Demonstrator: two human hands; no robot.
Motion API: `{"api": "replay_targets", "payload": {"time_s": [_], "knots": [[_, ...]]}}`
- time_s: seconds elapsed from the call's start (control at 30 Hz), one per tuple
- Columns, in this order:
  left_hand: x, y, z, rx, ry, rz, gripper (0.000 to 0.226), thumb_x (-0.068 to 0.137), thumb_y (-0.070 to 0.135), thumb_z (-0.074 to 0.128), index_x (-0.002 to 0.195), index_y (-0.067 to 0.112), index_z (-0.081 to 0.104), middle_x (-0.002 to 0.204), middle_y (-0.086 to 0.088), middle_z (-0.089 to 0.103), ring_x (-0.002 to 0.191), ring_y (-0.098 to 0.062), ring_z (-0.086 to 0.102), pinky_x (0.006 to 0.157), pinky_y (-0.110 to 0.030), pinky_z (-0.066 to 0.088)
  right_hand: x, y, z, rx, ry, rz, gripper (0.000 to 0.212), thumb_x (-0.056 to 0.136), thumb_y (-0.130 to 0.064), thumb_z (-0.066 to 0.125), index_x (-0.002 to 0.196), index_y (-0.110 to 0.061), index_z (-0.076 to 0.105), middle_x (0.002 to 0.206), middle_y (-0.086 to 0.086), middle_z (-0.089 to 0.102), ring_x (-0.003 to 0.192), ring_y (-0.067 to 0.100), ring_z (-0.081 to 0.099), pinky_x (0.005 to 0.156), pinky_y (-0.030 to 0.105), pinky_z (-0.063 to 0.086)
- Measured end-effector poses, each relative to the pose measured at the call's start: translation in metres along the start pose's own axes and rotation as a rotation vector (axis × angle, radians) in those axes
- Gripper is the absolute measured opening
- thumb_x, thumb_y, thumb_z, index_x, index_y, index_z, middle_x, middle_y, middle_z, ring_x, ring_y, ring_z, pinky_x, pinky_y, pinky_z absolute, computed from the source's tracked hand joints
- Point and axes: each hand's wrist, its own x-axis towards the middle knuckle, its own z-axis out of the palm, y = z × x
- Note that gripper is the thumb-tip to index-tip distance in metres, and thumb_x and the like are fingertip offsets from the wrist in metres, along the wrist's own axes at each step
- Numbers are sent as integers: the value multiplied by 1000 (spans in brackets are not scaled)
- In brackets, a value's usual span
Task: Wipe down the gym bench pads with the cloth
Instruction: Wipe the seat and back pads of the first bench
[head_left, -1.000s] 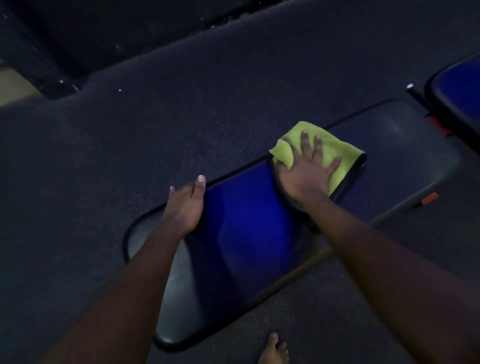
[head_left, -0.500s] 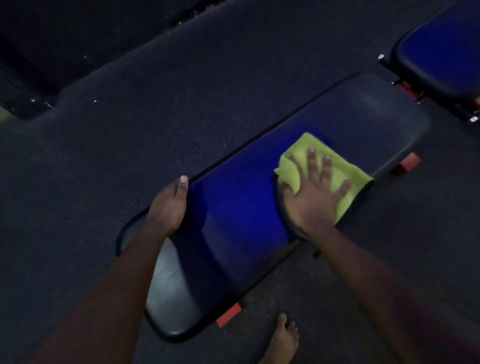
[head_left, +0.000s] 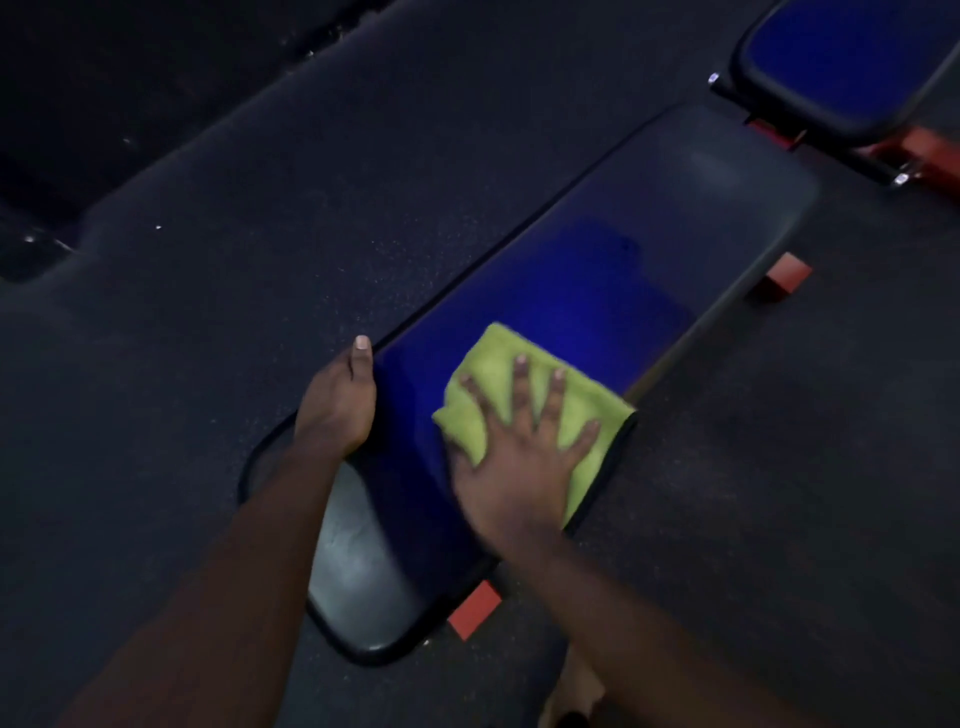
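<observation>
Right hand (head_left: 519, 467) flat, fingers spread, presses cloth (head_left: 493, 358) on bench pad (head_left: 597, 291), whose long axis runs away up-right; left hand (head_left: 337, 400) grips its edge.

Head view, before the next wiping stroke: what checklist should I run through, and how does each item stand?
1. Is the right hand flat on the yellow-green cloth, fingers spread: ok.
2. Is the cloth lying on the long bench pad: ok, though one corner reaches the pad's near edge.
3. Is the left hand holding the pad's far edge, thumb on top: ok.
4. Is the pad's far stretch beyond the cloth free of things: ok.
5. Is the pad surface clean where it shows: cannot tell, the light is too dim.
6. Has the second blue pad at upper right been wiped: cannot tell.
</observation>
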Motion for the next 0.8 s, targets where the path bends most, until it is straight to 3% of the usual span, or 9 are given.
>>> {"api": "replay_targets", "payload": {"time_s": [0.13, 0.23, 0.37, 0.47, 0.67, 0.8], "knots": [[0, -4, 4, 129, 13, 76, 65, 102, 55, 10, 136, 17, 50, 139, -13, 53, 128, -31, 49, 108, -47, 35, 66, 45, -19, 36, 78, 213, 72, 88, -71, 36, 154, -54, 13, 170, -1, -11, 154, 36, -17, 107, 82, 4], [6, -4, 5, 170, 9, 87, 69, 101, 58, 8, 137, 15, 48, 138, -13, 53, 127, -31, 49, 109, -55, 35, 71, 39, -20, 82, 118, 329, 73, 90, -71, 36, 156, -51, 13, 170, 2, -9, 154, 37, -15, 106, 83, 7], [14, 13, 10, 178, 57, 70, 68, 100, 58, 10, 131, 13, 51, 133, -14, 55, 123, -33, 50, 106, -58, 35, 24, 17, -7, -60, 59, 85, 78, 91, -72, 33, 159, -47, 5, 170, 4, -11, 153, 40, -15, 106, 82, 4], [23, 33, 19, 154, 38, 165, 63, 102, 54, 13, 128, 13, 53, 131, -13, 54, 121, -30, 49, 107, -55, 35, 43, 47, -18, -75, 25, -22, 76, 89, -75, 33, 156, -53, 4, 170, -1, -14, 154, 36, -16, 106, 82, 3], [38, 63, 29, 138, -33, 192, 61, 103, 52, 15, 138, 15, 48, 137, -11, 50, 126, -26, 46, 107, -46, 35, 158, 124, -59, -16, 61, 99, 70, 90, -74, 26, 154, -54, 8, 170, -5, -10, 155, 33, -15, 104, 84, 2], [37, 61, 29, 168, -41, 184, 61, 103, 53, 14, 140, 15, 46, 139, -12, 48, 128, -26, 44, 105, -46, 35, 142, 106, -50, -14, 94, 188, 72, 93, -72, 26, 158, -48, 5, 170, -1, -11, 154, 35, -17, 106, 82, 2]]}}
